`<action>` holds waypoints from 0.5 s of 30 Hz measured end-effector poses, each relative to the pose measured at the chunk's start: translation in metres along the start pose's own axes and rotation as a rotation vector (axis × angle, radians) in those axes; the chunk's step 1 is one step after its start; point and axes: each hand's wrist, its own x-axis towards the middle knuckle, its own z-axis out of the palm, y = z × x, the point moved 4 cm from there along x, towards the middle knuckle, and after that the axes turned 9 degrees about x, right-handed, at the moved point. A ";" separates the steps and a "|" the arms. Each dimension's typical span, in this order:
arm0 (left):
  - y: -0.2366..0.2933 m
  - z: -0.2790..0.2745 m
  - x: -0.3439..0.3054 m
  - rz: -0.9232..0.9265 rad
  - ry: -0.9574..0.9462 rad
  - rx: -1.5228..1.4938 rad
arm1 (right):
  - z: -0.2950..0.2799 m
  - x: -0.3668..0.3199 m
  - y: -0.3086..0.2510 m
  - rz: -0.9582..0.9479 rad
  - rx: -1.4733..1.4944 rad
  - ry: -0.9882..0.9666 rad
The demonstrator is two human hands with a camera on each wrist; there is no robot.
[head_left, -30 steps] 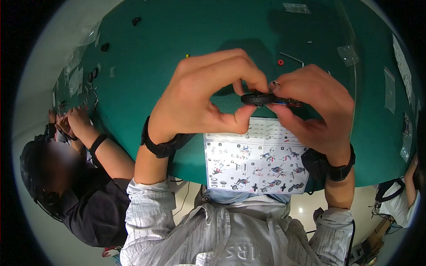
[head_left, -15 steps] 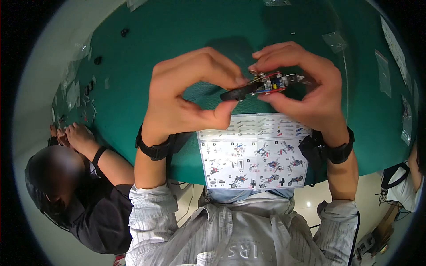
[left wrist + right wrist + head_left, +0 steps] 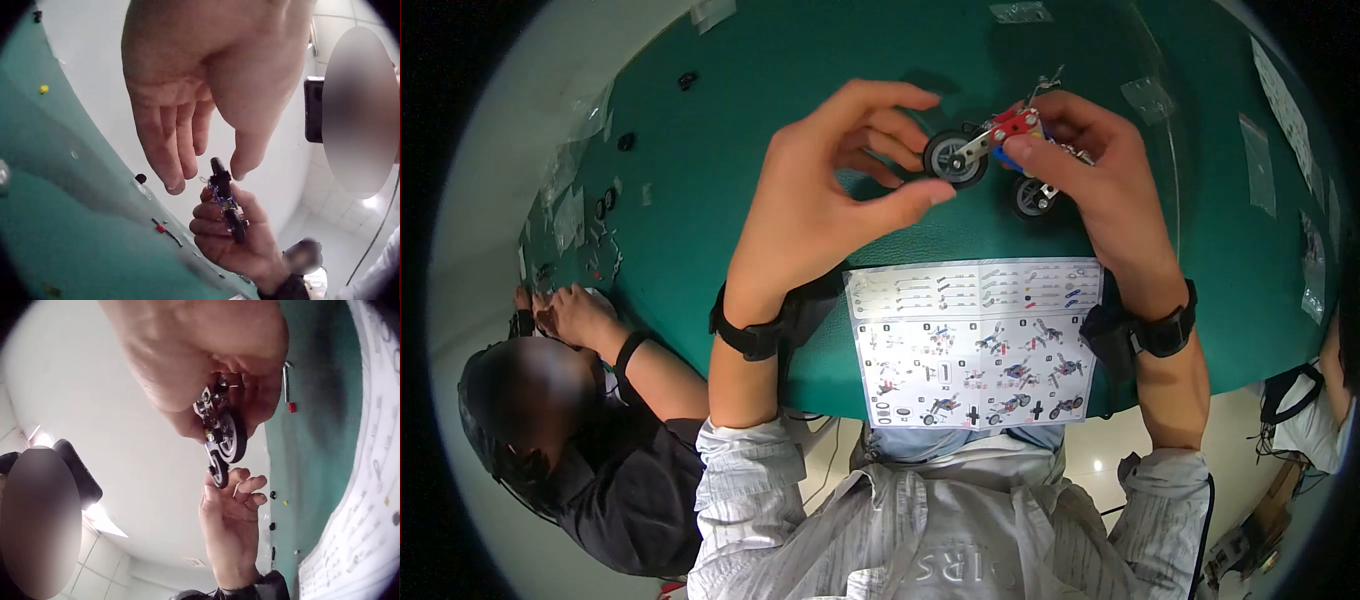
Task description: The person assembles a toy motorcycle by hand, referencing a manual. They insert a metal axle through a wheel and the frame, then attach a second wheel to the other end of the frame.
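A small model motorcycle (image 3: pixel 1016 126) of metal strips with red and blue parts is held up above the table. My right hand (image 3: pixel 1108 165) grips it by the body, thumb across the near side. One black-tyred wheel (image 3: pixel 956 160) points toward my left hand (image 3: pixel 815 195), and the other wheel (image 3: pixel 1033 198) hangs below my right thumb. The left hand's fingers are parted around the first wheel, with the thumb tip close by its lower edge. In the left wrist view a gap shows between those fingers and the model motorcycle (image 3: pixel 220 187).
A printed instruction sheet (image 3: pixel 975 345) lies at the table's near edge. Plastic bags (image 3: pixel 1148 98) and small black parts (image 3: pixel 688 81) are scattered around. A red piece (image 3: pixel 292 407) lies beside a metal rod (image 3: pixel 286 384). Another person (image 3: pixel 630 470) works at the left.
The model motorcycle has turned from edge-on to show its side and both wheels. My left hand has let go of the wheel and spread its fingers. My right hand has shifted its grip.
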 end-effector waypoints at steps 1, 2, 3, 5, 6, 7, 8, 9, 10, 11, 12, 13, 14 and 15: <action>0.002 0.001 0.001 0.047 0.006 0.081 | 0.001 0.000 -0.002 -0.015 -0.068 0.003; 0.003 0.003 0.002 0.094 0.011 0.162 | 0.002 -0.001 -0.003 0.001 -0.075 -0.003; 0.005 0.005 0.002 0.140 0.017 0.243 | 0.003 -0.002 -0.003 0.017 -0.082 -0.010; 0.006 0.004 0.001 0.188 0.048 0.315 | 0.004 -0.002 -0.003 0.038 -0.078 -0.010; 0.007 0.004 0.000 0.212 0.064 0.351 | 0.005 -0.002 -0.002 0.043 -0.066 -0.002; 0.007 0.004 0.001 0.210 0.063 0.348 | 0.005 -0.002 -0.002 0.049 -0.054 0.005; 0.007 0.004 0.001 0.208 0.061 0.344 | 0.004 -0.001 -0.001 0.038 -0.069 0.018; 0.008 0.002 0.002 0.206 0.060 0.342 | 0.002 0.000 -0.001 0.025 -0.082 0.031; 0.007 0.001 0.001 0.152 0.012 0.401 | 0.001 0.001 -0.001 0.013 -0.096 0.045; 0.005 -0.002 -0.001 0.096 -0.036 0.460 | 0.000 0.001 0.001 0.033 -0.096 0.048; 0.004 -0.005 -0.003 0.040 -0.083 0.519 | -0.001 0.001 0.003 0.052 -0.095 0.050; 0.001 -0.009 -0.006 -0.059 -0.179 0.604 | -0.002 0.001 0.005 0.070 -0.095 0.053; -0.001 -0.013 -0.010 -0.157 -0.275 0.687 | -0.002 0.001 0.006 0.074 -0.118 0.054; -0.005 -0.014 -0.013 -0.257 -0.371 0.767 | -0.002 0.001 0.007 0.078 -0.141 0.054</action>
